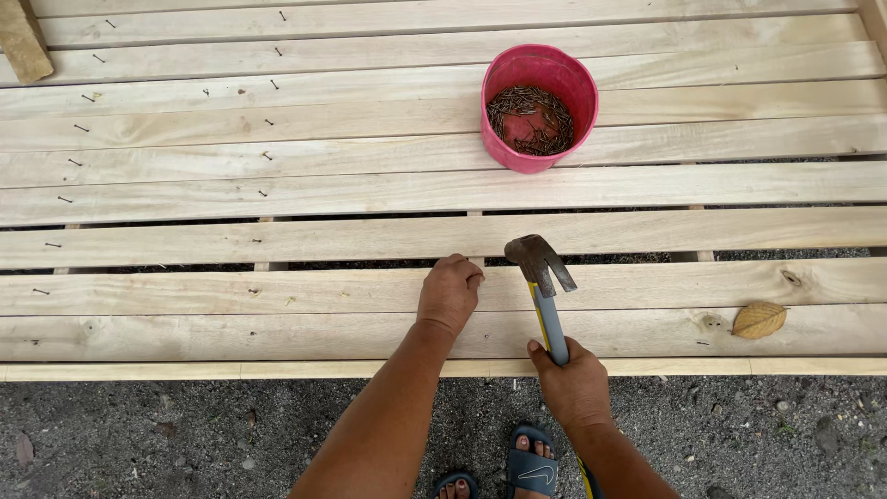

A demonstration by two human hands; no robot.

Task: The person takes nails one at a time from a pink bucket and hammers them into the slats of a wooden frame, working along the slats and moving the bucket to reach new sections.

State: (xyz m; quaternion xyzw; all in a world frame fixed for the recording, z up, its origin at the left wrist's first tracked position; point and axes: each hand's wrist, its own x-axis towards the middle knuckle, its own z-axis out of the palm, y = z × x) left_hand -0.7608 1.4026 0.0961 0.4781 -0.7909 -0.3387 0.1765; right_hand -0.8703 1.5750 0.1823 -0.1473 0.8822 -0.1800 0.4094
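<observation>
Left hand (450, 293) pinched shut on a plank (647, 285) near the platform's front edge; right hand (575, 383) clamped around the hammer (545, 286); pink nail bucket (539, 108) behind.

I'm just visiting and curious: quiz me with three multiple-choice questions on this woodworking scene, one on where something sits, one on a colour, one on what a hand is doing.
1. Where is the bucket of nails?
A. On the wooden slats
B. On the gravel
C. In the left hand

2. What colour is the bucket?
A. Blue
B. Pink
C. Grey

3. What is the right hand doing?
A. Lying flat and empty
B. Gripping the hammer by its handle
C. Lifting the dry leaf

Answers: 1 A, it stands on the pale slats beyond the hands. 2 B, its wall and rim are pink. 3 B, the fingers wrap the handle, the head beside the left hand, which rests on a slat.
</observation>
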